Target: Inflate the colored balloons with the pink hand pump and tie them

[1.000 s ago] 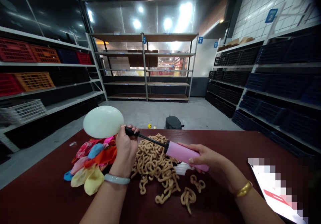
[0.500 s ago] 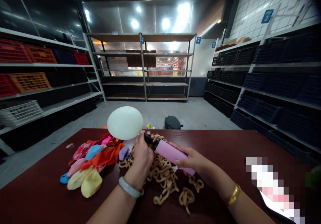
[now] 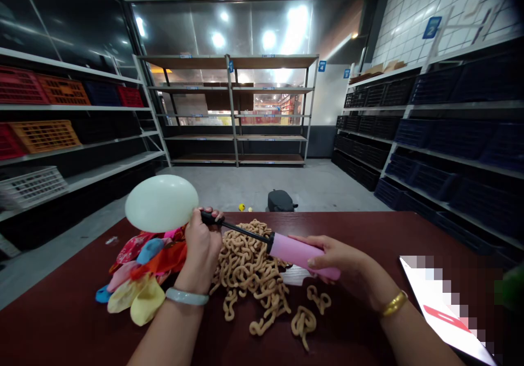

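A pale, swollen balloon (image 3: 161, 203) sits at the nozzle end of a pink and black hand pump (image 3: 301, 255). My left hand (image 3: 203, 246) is closed around the pump's black end and the balloon's neck; the exact grip on the neck is hidden by the fingers. Around the pink barrel, my right hand (image 3: 338, 262) is wrapped. The black rod between the two hands is drawn out. Below the pump lies a heap of tan, knotted, twisty pieces (image 3: 249, 267). Limp balloons (image 3: 151, 270) in several colours lie left of my left hand.
The dark red table (image 3: 360, 235) carries a white sheet (image 3: 442, 311), partly pixelated, at the right. Beyond it, a dark bag-like object (image 3: 280, 200) rests on the floor. Metal shelves (image 3: 235, 109) stand at the back, with crates (image 3: 45, 136) on the left racks and dark bins on the right.
My left hand and the balloon have moved left, while my right hand has shifted slightly right with the barrel. The pump's rod, hidden before, now shows between them.
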The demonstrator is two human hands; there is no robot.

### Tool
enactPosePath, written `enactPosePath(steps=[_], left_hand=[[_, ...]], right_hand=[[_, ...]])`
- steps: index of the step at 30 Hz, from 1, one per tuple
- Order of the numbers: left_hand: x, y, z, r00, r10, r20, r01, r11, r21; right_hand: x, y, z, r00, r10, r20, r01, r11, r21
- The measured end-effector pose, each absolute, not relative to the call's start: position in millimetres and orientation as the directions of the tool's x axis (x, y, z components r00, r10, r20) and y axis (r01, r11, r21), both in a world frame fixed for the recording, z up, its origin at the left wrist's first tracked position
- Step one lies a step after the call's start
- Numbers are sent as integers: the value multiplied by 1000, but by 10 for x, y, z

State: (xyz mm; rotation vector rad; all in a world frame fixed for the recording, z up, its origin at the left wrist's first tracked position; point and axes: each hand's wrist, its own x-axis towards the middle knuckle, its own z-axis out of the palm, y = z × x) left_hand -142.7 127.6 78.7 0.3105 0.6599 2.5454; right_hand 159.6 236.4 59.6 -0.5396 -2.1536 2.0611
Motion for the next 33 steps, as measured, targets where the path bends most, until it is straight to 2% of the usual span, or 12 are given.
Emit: enactPosePath(steps=[7,12,19,26,33], left_hand=[[-880,1435,600,-788,609,92,-479,-700,530],[-594,1436,540,-742,665,79,-529,-654,541],[-904,1382,643,-755,653,57,-521,-651,552],[-1508,1214,854,-844,532,70,-427,-745,513],[-1292,1291,786,-823,560,95,-454,-749,482]], right_hand=[[1455,2319,499,-928,366,-73,121,111,-986],[1278,2211,323,-906,423,5,48,115,-992],[1279,2136,392,-917,378,-128,133,-14,-991],[1478,2332,477,-947,273,-166,160,-43,-986],[1556,2348,566,-943,309,-124,132,4,-991]])
